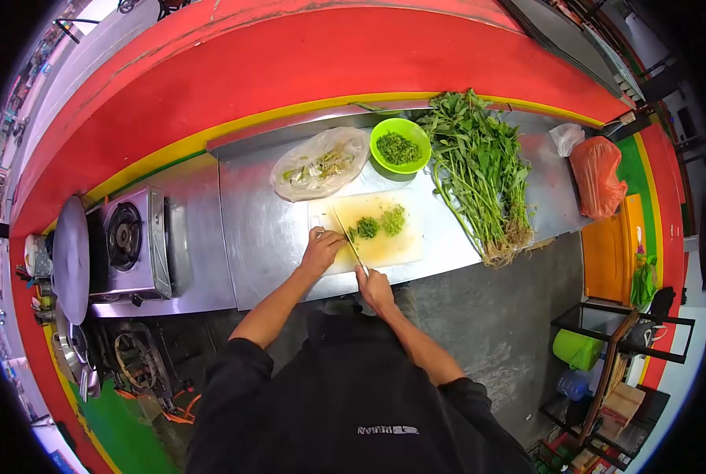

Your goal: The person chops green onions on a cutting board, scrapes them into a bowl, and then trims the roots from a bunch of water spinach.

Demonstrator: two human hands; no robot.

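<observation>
At the far left, a large round grey metal pan or lid [70, 261] stands on edge beside a silver box-shaped stove [161, 241] with a dark round burner. The smooth steel counter [258, 253] runs on to a translucent, crumpled plastic bag [288, 185] of yellowish stalks, its mouth turned up so that the contents show.

The left hand [319, 251] rests at the near left of the cream rectangular cutting board [404, 249], fingers bent and mostly closed beside the blade, probably to steady something; whether they pinch a piece of green, I cannot tell. The long, thin-bladed knife [345, 229] lies slantwise over the board, its tip pointing away from the body. Its handle sits in the right hand [375, 286], which is closed around it near the board's front edge, giving control from the near end.

Right of the blade, a dark green finely cut heap [367, 227] and a paler, coarser heap [394, 220] sit side by side, perhaps apart to keep leaf from stem. Behind them, a round lime-green bowl [400, 125] holds more chopped leaf, within easy reach. Further right, a leafy green bunch [487, 174] sprawls with its stringy, pale brown roots towards the counter's front edge, and beyond it slumps a knotted orange-red plastic bag [598, 178].
</observation>
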